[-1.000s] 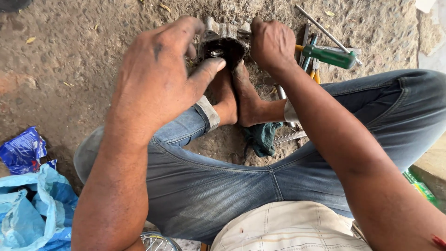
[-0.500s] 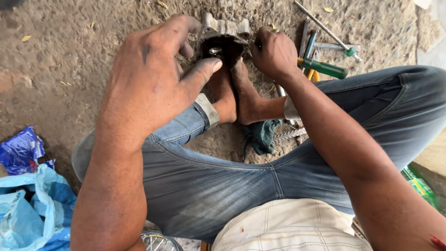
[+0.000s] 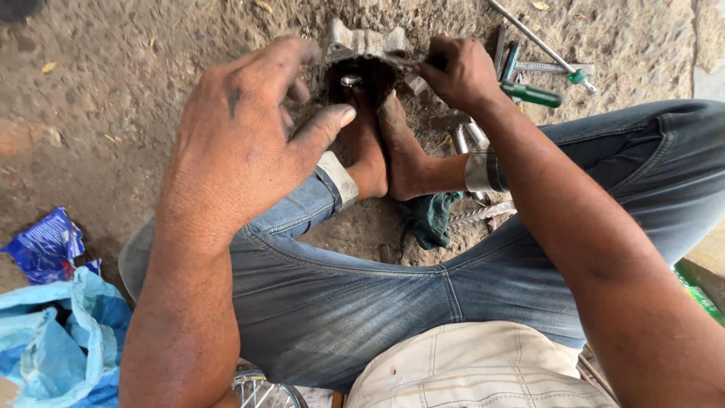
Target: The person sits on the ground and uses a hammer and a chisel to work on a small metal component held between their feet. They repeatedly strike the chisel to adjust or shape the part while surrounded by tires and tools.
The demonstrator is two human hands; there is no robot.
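Shifted slightly since half a second ago: right hand [image 3: 453,72] drawn a touch lower and nearer the dark greasy cast-metal housing with pale grey finned lugs [image 3: 361,57], left hand [image 3: 242,143] spread wider over its near side. Housing set on the bare sandy ground [image 3: 113,91], pinned between the two bare feet [image 3: 389,147] of the seated person, small bright bearing ring [image 3: 350,79] showing in its dark bore. Left hand open-fingered, thumb pressed toward the housing's rim, fingertips curled over the far edge; right hand closed tight round something slim against the top of the housing, what exactly cannot be told. Judged heavy, rigid and slick with oil, so best gripped by the finned lugs or outer rim, not the greasy bore; unlikely to break, likely to slip. Green-handled screwdriver [image 3: 532,94] and long steel rod [image 3: 532,38] lying just beyond the right hand, crumpled teal rag [image 3: 430,219] under the ankles, blue plastic bag [image 3: 53,332] well apart at left
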